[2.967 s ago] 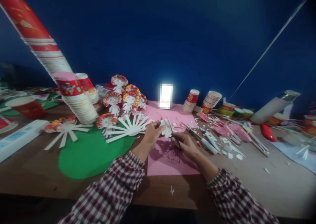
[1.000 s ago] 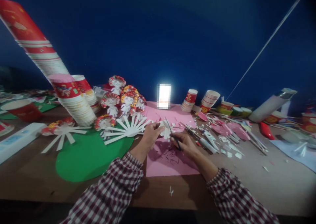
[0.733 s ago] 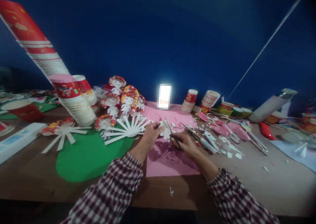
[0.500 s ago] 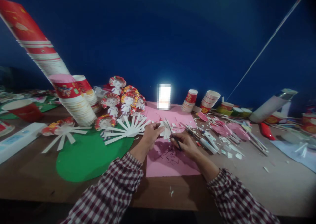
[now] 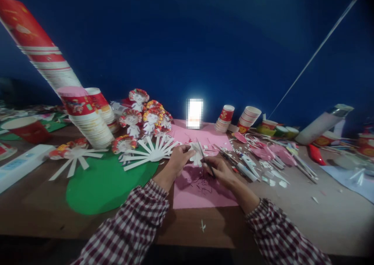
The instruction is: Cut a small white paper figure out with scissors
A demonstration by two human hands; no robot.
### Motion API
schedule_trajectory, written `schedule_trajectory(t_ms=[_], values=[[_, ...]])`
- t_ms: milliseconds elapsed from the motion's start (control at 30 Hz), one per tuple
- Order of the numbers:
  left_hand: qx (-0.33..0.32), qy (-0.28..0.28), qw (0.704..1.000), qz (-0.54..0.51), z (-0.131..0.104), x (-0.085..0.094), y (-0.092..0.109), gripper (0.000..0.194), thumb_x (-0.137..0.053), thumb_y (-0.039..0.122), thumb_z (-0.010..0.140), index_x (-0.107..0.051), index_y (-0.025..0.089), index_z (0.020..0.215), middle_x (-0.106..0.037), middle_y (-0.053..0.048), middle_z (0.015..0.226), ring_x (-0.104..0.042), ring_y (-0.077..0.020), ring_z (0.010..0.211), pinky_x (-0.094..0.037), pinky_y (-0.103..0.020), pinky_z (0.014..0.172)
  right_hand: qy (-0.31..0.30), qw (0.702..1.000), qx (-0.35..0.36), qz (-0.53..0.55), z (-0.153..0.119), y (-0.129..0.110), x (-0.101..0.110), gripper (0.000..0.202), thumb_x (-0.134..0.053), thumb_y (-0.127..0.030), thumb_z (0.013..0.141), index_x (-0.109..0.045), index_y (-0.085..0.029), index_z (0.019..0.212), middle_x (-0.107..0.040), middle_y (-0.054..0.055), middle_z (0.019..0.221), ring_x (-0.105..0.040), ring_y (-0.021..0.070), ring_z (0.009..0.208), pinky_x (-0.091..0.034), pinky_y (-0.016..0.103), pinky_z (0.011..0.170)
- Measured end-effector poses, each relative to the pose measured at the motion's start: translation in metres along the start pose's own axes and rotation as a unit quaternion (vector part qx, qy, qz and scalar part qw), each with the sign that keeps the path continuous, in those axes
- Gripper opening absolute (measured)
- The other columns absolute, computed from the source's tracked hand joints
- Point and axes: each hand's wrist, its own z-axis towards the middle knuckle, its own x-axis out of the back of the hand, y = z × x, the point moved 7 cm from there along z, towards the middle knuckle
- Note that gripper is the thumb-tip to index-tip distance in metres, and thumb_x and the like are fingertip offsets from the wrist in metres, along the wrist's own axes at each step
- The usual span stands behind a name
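A small white paper cutout (image 5: 196,157) is pinched in my left hand (image 5: 179,160), above a pink sheet (image 5: 187,197) with dark markings. My right hand (image 5: 219,171) is closed round the dark handles of a pair of scissors (image 5: 202,150). The blades point up and away, close to the right edge of the cutout. Left of my left hand, a white fan of paper strips (image 5: 154,154) lies partly over a green sheet (image 5: 102,191). Behind it stand several white paper figures (image 5: 133,129) with red and yellow frilled heads.
Tall stacks of red and white paper cups (image 5: 87,119) lean at the left, near a long white box (image 5: 25,165). Shorter cup stacks (image 5: 224,119) stand at the back. Pens (image 5: 247,171), pink pieces (image 5: 283,155) and white scraps (image 5: 276,176) lie at the right.
The scissors and my right hand have shifted very slightly to the right. My left hand still holds the cutout in nearly the same place.
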Motion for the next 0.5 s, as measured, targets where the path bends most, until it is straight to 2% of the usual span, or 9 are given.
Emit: schedule_trajectory(t_ms=[500], values=[[-0.013,-0.008,1.000,-0.004,0.0027,0.0016,-0.0020,0.025,-0.075,0.028,0.057,-0.063,0.012,0.073,-0.057,0.001,0.060,-0.055,-0.0120,0.056,-0.044,-0.023,0.051,-0.010,1.000,0.015,0.020,0.0024,0.0088,0.0039,0.040,-0.065,-0.050,0.078,-0.063,-0.012,0.091,-0.050,-0.003,0.060,-0.045,0.0088,0.051,-0.034,0.021,0.048]])
